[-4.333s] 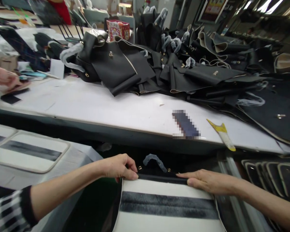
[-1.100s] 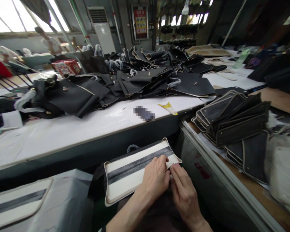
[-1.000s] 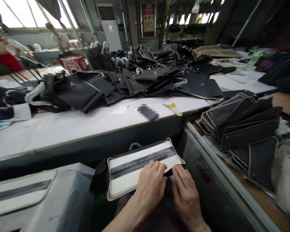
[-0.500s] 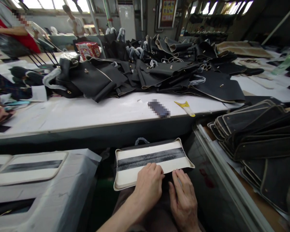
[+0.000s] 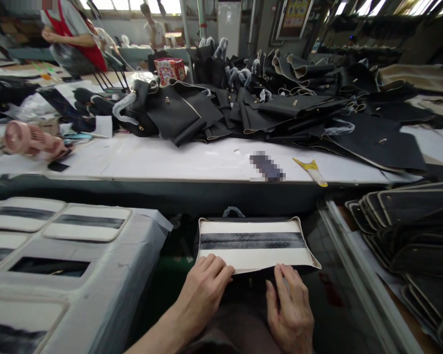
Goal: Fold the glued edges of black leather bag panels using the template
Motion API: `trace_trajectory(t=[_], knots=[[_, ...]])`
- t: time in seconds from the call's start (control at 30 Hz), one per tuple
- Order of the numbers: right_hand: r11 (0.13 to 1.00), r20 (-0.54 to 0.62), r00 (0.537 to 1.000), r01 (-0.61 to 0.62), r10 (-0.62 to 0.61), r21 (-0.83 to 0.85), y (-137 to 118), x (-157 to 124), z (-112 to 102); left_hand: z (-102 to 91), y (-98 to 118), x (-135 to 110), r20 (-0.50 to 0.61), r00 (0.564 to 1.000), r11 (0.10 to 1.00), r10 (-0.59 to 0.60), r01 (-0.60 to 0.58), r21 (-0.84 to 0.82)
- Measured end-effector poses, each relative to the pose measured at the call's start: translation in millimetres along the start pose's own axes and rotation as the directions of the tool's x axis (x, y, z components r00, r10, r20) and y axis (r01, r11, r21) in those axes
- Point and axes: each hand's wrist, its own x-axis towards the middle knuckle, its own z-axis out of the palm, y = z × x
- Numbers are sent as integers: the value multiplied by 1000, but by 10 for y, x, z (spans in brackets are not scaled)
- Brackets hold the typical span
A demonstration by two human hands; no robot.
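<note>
Honestly, panel [image 5: 251, 256] looks light, stiffish, flexy at rim; we'd grip near edge [image 5: 255, 268]. Our left hand [image 5: 205, 285] pinches it; right hand [image 5: 292, 306] rests loose, fingertips touching.

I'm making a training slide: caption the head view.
Left hand and right hand at the near edge of a striped white panel, black pieces heaped beyond.

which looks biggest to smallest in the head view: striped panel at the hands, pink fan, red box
By area in the head view:
1. striped panel
2. pink fan
3. red box, farther back, so true size unsure
</note>
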Motion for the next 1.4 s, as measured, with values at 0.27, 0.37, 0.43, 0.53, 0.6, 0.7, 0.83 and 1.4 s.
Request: trace_trajectory(t=[0.27, 0.37, 0.43, 0.53, 0.6, 0.7, 0.83, 1.4], knots=[[1000, -1, 1000, 9, -9, 11, -36, 26, -10, 84, -60, 80, -50, 997, 994, -56, 51, -95], [998, 12, 999, 50, -51, 39, -110, 34, 28, 76, -56, 119, -50, 993, 988, -108, 102, -117], [995, 21, 996, 87, -88, 56, -178, 44, 63, 83, -33, 121, -58, 988, 984, -144, 137, -117], [988, 44, 989, 138, -142, 75, -269, 63, 109, 114, 3, 97, -74, 981, 980, -178, 169, -109], [978, 52, 980, 187, -193, 93, -310, 73, 130, 127, -2, 62, -103, 979, 978, -178, 165, -127], [961, 61, 964, 252, -260, 114, -350, 86, 154, 102, -79, -27, -177, 967, 970, -185, 151, -189], [947, 67, 951, 291, -302, 138, -409, 110, 192, 12, -246, -190, -204, 967, 981, -152, 122, -152], [891, 56, 896, 429, -441, 149, -676, 287, 299, 64, -441, -238, -242, 913, 932, -328, 271, -241]])
